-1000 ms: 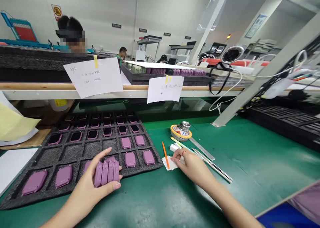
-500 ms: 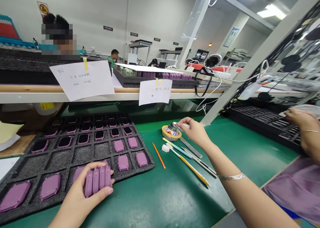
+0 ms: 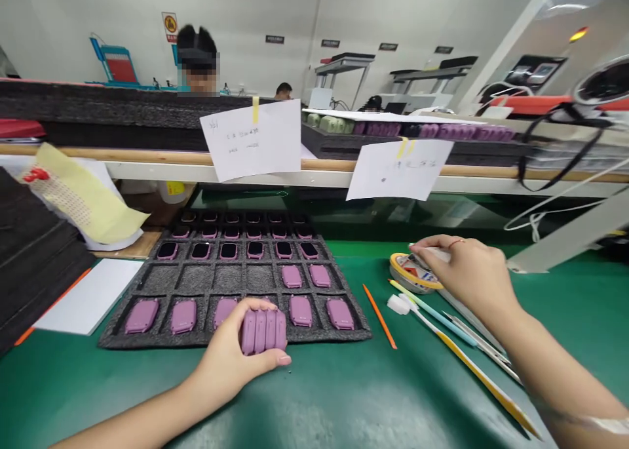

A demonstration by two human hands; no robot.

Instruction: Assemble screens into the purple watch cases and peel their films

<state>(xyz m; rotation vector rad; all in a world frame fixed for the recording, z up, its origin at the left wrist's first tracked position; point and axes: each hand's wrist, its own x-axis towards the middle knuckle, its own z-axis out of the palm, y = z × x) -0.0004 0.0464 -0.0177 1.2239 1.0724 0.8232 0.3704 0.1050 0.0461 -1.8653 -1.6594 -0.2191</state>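
My left hand (image 3: 221,354) is wrapped round a row of several purple smartwatch cases (image 3: 264,332), standing side by side above the front edge of the black foam tray (image 3: 230,280). More watches sit in its compartments: dark screens up in the back rows, purple backs (image 3: 301,310) up in the front ones. Over a yellow-rimmed tape roll (image 3: 396,267), my right hand (image 3: 474,278) is closed with fingertips pinched on a small white piece (image 3: 439,254), whose kind is unclear. The metal thing by those fingertips is mostly hidden.
An orange stick (image 3: 379,316), a yellow-and-white toothbrush (image 3: 484,373), a light blue pen-like tool (image 3: 459,330) and a white block (image 3: 398,304) lie on the green mat. White cards (image 3: 251,141) hang from the shelf. Papers (image 3: 91,298) lie left. People sit beyond.
The view has swung left and levelled, so everything appears further right; the co-worker's arm at right has left the picture. My left hand still grips the watch cases; my right stays by the tape roll.
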